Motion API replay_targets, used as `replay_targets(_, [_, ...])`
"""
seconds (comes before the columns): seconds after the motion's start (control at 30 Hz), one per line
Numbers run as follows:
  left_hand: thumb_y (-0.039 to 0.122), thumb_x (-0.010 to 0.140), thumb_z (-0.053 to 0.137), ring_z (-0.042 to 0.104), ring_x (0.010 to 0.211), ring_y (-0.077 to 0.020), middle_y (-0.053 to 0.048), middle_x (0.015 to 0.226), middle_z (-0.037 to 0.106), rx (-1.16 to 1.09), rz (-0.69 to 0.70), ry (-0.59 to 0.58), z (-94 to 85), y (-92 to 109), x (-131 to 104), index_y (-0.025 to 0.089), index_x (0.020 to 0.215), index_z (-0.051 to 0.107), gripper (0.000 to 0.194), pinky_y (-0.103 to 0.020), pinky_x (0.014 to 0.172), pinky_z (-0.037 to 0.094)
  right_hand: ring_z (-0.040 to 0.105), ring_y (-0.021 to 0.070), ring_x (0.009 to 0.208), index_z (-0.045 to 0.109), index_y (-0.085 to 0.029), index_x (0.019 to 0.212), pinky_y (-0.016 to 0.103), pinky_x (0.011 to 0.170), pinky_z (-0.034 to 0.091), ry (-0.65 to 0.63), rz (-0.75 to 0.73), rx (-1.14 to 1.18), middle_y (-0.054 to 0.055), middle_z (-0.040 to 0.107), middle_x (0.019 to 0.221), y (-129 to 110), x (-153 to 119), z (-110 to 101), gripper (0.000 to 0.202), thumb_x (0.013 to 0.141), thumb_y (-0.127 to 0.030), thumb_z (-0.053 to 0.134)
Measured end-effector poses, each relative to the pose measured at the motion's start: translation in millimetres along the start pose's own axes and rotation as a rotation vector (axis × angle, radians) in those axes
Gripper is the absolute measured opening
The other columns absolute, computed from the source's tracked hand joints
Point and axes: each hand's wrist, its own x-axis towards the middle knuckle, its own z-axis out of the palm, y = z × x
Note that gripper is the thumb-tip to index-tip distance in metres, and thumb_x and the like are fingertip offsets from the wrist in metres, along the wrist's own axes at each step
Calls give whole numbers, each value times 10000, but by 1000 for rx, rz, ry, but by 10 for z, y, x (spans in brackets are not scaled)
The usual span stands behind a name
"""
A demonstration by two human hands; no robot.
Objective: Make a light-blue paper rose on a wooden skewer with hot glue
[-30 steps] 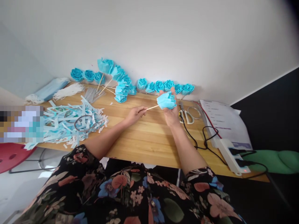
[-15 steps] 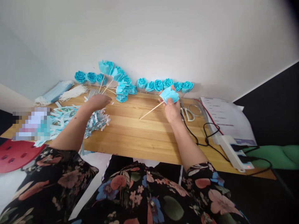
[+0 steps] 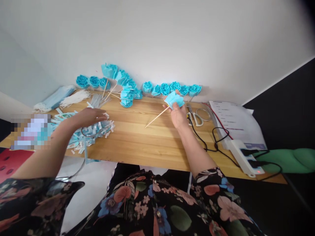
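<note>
My right hand (image 3: 179, 115) grips a light blue flower (image 3: 173, 99) from below, its thumb on the petals. The flower's wooden stick (image 3: 157, 117) points down to the left over the tabletop. Palm down, my left hand (image 3: 92, 117) hovers above or touches a pile of blue and white cut strips (image 3: 86, 139); which one I cannot tell. Its fingers are stretched out and I see nothing in them. Beyond it lies a bunch of thin grey strips (image 3: 96, 100). Several finished blue flowers on sticks (image 3: 127, 96) lie behind, between my hands.
Along the wall stand more blue flowers (image 3: 165, 88). Folded blue face masks (image 3: 56, 98) and a white bundle (image 3: 75, 98) lie at the left. On the right are scissors (image 3: 197, 119), black cables (image 3: 216, 146), papers (image 3: 228, 121) and a power strip (image 3: 246, 159).
My left hand has drawn back toward the left, from beside the grey strips to over the cut strips. My right hand still holds the flower in nearly the same place.
</note>
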Motion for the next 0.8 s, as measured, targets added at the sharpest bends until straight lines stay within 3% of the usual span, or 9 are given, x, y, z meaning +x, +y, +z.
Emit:
replay_targets(0.03, [665, 974, 399, 622, 1213, -314, -114, 1326, 685, 16, 19, 17, -74, -3, -53, 215, 1120, 755, 592, -435, 1072, 439, 639, 258, 1234, 523, -359, 1444, 442, 989, 571, -2, 8, 18, 59, 684, 1315, -3, -3, 10, 924, 646, -763, 753])
replay_targets(0.1, [685, 1011, 287, 524, 1344, -346, -122, 1458, 588, 46, 31, 239, -189, 84, -104, 156, 1264, 686, 708, -539, 1166, 345, 653, 261, 1211, 534, -357, 1432, 444, 991, 569, -2, 16, 68, 57, 698, 1290, -11, -14, 37, 925, 628, -740, 787])
replay_targets(0.17, [654, 1013, 378, 494, 1383, -331, -106, 1516, 538, -9, 63, 436, -230, 297, -75, 167, 1356, 615, 641, -544, 1191, 341, 658, 263, 1201, 543, -347, 1420, 446, 997, 564, 1, 11, 117, 58, 710, 1263, -22, -28, 68, 911, 628, -707, 815])
replay_targets(0.23, [606, 1014, 439, 512, 1381, -291, -102, 1488, 571, -133, 148, 512, -181, 608, 25, 185, 1399, 581, 587, -512, 1186, 380, 662, 265, 1194, 555, -332, 1408, 451, 1015, 553, -7, -4, 145, 61, 717, 1244, -29, -41, 97, 902, 625, -679, 838])
replay_targets(0.4, [622, 982, 494, 550, 1364, -294, -119, 1465, 601, -482, 333, 333, 210, 1452, 495, 205, 1423, 582, 613, -485, 1171, 423, 652, 256, 1217, 552, -294, 1424, 452, 1097, 491, -55, -92, 124, 61, 726, 1215, -34, -61, 136, 871, 678, -649, 828])
replay_targets(0.5, [575, 946, 578, 594, 1315, -305, -139, 1427, 630, -624, 425, 292, 436, 1787, 830, 187, 1385, 620, 587, -480, 1124, 467, 604, 258, 1292, 514, -286, 1469, 431, 1108, 483, -64, -155, 26, 70, 704, 1273, -59, -77, 140, 922, 685, -662, 818])
replay_targets(0.67, [457, 911, 620, 734, 951, -271, -96, 1019, 794, -788, 324, 437, 639, 1964, 1182, 180, 952, 785, 325, -386, 901, 569, 555, 273, 1360, 378, -272, 1574, 420, 1124, 477, -147, -207, -177, 118, 597, 1451, -169, -140, 131, 1054, 709, -736, 760])
replay_targets(0.8, [428, 873, 627, 728, 878, -256, -67, 933, 798, -889, 255, 577, 771, 1910, 1230, 180, 853, 780, 292, -358, 826, 572, 496, 289, 1424, 185, -282, 1645, 419, 1145, 453, -284, -277, -258, 157, 456, 1584, -237, -182, 121, 1198, 700, -736, 766])
